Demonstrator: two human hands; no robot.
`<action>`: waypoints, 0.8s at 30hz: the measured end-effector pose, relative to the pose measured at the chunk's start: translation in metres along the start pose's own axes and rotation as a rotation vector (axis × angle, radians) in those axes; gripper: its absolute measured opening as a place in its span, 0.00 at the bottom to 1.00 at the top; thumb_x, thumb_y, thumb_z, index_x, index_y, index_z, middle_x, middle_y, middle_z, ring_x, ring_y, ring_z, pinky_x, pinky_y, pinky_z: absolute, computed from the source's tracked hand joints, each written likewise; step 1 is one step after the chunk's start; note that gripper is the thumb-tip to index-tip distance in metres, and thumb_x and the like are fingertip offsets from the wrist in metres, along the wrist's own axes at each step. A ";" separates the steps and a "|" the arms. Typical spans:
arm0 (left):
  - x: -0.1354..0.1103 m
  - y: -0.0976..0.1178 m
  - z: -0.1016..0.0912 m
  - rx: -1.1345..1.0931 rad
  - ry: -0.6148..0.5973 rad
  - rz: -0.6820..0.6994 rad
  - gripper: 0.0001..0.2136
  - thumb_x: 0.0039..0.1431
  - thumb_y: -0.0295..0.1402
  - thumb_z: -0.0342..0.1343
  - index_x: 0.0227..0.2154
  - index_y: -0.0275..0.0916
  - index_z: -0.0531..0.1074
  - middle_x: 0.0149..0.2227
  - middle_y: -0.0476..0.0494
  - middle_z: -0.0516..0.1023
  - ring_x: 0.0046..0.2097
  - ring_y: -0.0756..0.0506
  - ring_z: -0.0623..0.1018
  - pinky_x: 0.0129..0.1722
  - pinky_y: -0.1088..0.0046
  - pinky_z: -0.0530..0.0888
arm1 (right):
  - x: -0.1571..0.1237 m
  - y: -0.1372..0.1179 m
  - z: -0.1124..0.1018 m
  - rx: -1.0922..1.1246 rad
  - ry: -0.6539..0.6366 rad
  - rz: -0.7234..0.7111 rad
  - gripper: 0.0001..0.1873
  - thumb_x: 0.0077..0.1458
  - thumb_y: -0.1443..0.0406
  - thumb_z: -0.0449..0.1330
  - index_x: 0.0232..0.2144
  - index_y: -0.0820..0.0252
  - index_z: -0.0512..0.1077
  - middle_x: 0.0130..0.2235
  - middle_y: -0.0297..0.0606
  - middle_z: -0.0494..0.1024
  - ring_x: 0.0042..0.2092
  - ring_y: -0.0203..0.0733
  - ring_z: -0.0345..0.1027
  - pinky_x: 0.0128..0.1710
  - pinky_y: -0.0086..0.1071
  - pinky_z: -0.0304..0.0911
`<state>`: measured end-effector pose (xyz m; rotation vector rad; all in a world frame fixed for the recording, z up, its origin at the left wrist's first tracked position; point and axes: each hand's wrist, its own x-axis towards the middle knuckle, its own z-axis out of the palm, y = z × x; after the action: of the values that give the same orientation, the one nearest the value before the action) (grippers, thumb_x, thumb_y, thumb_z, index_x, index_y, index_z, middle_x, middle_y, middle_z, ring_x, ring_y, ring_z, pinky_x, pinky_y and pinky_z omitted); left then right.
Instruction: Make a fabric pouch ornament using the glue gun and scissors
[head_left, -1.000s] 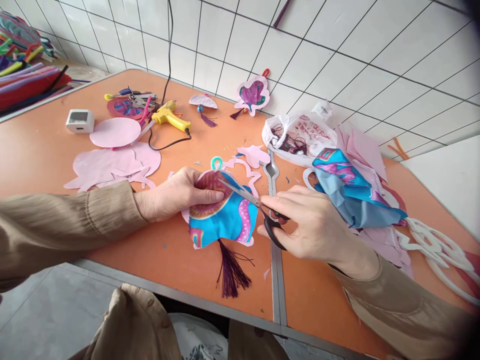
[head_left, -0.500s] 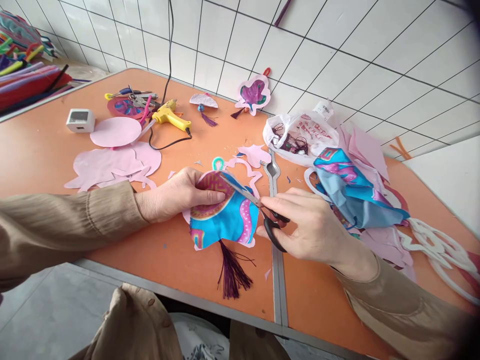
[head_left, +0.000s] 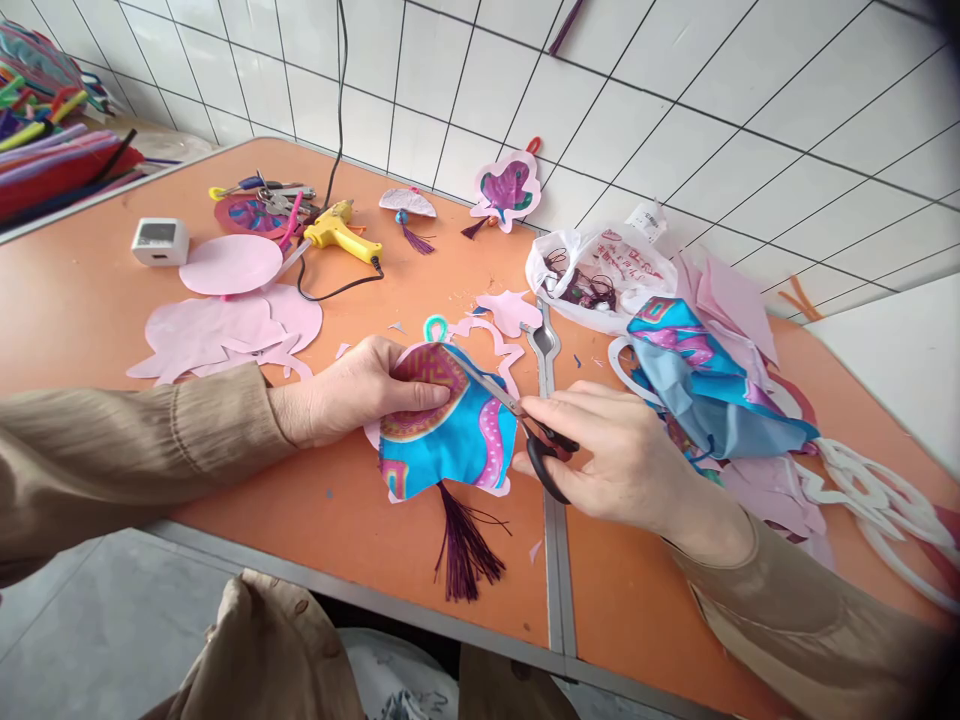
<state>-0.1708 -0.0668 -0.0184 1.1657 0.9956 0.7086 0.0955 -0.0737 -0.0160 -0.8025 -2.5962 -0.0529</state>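
The left hand [head_left: 352, 395] pinches a fabric fan [head_left: 446, 430] on the bench [head_left: 90, 310]. The right hand [head_left: 615, 450] grips scissors [head_left: 525, 425], blades at the fan's far edge.

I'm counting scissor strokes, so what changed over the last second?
The scissors in the right hand barely moved: the blades look slightly more closed, and their tip sits a touch further right along the top edge of the fabric ornament. Nothing was picked up or let go. The left hand kept holding the fabric ornament on the table. The tassel and the glue gun stayed put.
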 end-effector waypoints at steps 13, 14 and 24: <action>0.002 -0.002 -0.002 0.002 0.000 0.000 0.11 0.45 0.36 0.71 0.22 0.34 0.76 0.23 0.49 0.76 0.26 0.52 0.73 0.24 0.80 0.70 | 0.003 -0.002 -0.002 -0.017 0.013 -0.021 0.08 0.60 0.71 0.58 0.29 0.56 0.69 0.24 0.33 0.73 0.25 0.38 0.60 0.27 0.33 0.60; 0.001 -0.002 -0.002 0.011 0.012 -0.002 0.12 0.45 0.37 0.70 0.22 0.34 0.76 0.23 0.49 0.76 0.26 0.52 0.73 0.23 0.80 0.70 | 0.004 -0.003 -0.002 -0.020 0.024 -0.030 0.08 0.59 0.72 0.58 0.30 0.56 0.70 0.24 0.33 0.73 0.25 0.38 0.60 0.26 0.33 0.59; 0.004 -0.001 -0.005 0.040 0.037 0.049 0.14 0.45 0.38 0.72 0.20 0.34 0.73 0.19 0.51 0.72 0.23 0.53 0.70 0.21 0.81 0.67 | 0.006 0.024 0.009 0.245 0.074 0.472 0.11 0.60 0.58 0.63 0.40 0.59 0.78 0.23 0.30 0.68 0.24 0.35 0.60 0.26 0.31 0.60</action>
<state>-0.1736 -0.0620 -0.0211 1.2187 1.0191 0.7553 0.1006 -0.0496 -0.0242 -1.2625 -2.2234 0.3579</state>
